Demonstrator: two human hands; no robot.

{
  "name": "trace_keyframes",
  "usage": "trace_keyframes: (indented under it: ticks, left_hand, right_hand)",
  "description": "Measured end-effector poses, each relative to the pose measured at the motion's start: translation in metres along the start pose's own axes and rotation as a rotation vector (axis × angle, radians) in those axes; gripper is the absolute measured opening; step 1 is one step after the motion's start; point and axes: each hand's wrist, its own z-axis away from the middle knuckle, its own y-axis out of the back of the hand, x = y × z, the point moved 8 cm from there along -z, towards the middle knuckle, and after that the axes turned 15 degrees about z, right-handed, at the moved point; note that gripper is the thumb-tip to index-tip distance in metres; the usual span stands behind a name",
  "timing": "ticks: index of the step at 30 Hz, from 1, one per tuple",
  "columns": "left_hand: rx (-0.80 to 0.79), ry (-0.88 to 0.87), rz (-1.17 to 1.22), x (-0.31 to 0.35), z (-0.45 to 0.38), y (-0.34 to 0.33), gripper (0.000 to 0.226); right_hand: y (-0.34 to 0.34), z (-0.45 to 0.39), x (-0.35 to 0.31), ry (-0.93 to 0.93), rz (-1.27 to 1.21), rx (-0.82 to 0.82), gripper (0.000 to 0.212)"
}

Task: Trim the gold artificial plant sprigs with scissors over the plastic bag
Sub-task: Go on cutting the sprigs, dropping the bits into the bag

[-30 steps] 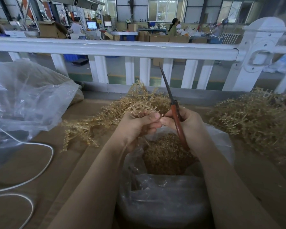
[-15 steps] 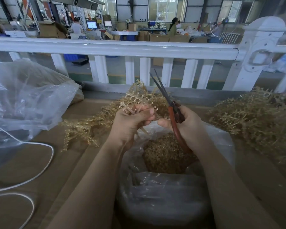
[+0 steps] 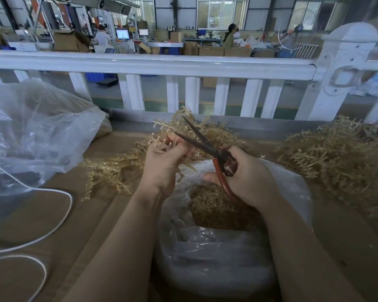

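Observation:
My left hand (image 3: 164,164) grips a gold plastic sprig (image 3: 162,136) above the far rim of the clear plastic bag (image 3: 216,258). My right hand (image 3: 247,177) holds red-handled scissors (image 3: 207,147); their dark blades are spread apart and point up-left, with the lower blade close to my left fingers. Gold trimmings (image 3: 214,208) fill the bottom of the bag. A loose heap of gold sprigs (image 3: 111,168) lies on the cardboard to the left, behind my left hand.
A second pile of gold sprigs (image 3: 336,160) lies at the right. A large crumpled clear bag (image 3: 35,131) and a white cable (image 3: 52,227) are at the left. A white railing (image 3: 162,64) runs across the far edge of the brown cardboard surface (image 3: 74,236).
The scissors have tilted from nearly upright to pointing up-left and their blades have spread apart. My left hand has lifted the sprig slightly toward the blades.

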Motion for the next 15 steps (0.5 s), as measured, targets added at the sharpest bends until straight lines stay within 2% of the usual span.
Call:
trace_keyframes:
  ticks: [3, 6, 9, 15]
  left_hand:
    - [-0.002, -0.010, 0.002, 0.0011, 0.0003, -0.0014, 0.016]
    - [-0.035, -0.011, 0.030, 0.0032, 0.0016, -0.0041, 0.017]
    - [-0.065, -0.003, 0.040, 0.0024, 0.0007, -0.0050, 0.026]
    - [-0.058, -0.001, 0.032, 0.0007, -0.0019, -0.0018, 0.018]
  right_hand:
    - [0.0002, -0.0002, -0.0013, 0.023, 0.037, 0.025, 0.076]
    - [0.0015, -0.0008, -0.0013, 0.022, 0.063, 0.050, 0.070]
    - [0.0013, -0.0015, 0.0000, 0.009, 0.063, 0.055, 0.072]
    - [0.0016, -0.0016, 0.0015, -0.006, 0.051, 0.064, 0.066]
